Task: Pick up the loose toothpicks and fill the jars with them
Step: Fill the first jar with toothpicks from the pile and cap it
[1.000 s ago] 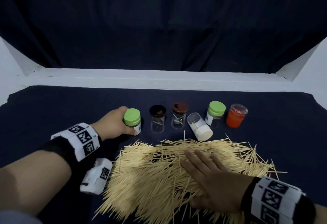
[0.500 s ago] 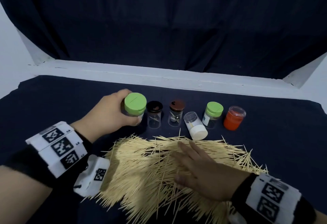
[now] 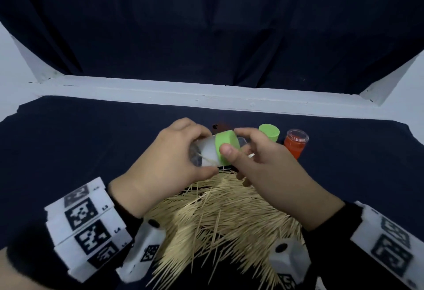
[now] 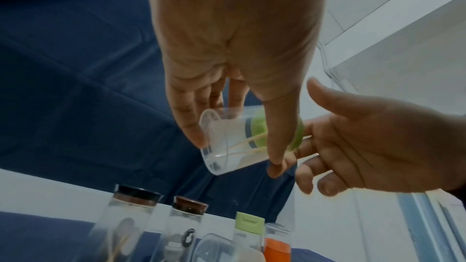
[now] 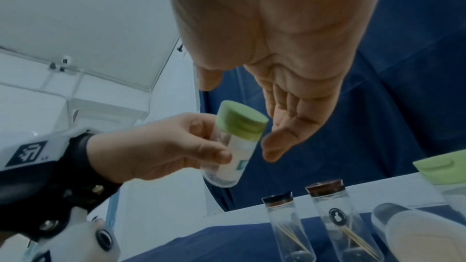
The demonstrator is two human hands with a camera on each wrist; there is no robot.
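My left hand (image 3: 210, 152) grips a clear jar (image 3: 204, 148) with a green lid (image 3: 227, 139), held in the air and tipped on its side above the pile of loose toothpicks (image 3: 218, 216). A few toothpicks lie inside the jar (image 4: 227, 146). My right hand (image 3: 234, 141) is cupped at the lid, its fingers fairly straight behind it. The thumb stands apart from the lid in the left wrist view. A toothpick tip (image 3: 251, 155) shows between the right fingers.
Behind the hands stand a second green-lidded jar (image 3: 269, 131) and an orange jar (image 3: 296, 143). A black-lidded jar (image 5: 285, 224) and a brown-lidded jar (image 5: 335, 216) each hold a few toothpicks. A white-capped jar (image 5: 416, 232) lies on its side. A white ledge (image 3: 206, 97) borders the dark cloth.
My left hand lifted the green-lidded jar off the table and tipped it sideways. My right hand left the toothpick pile and rose to the lid.
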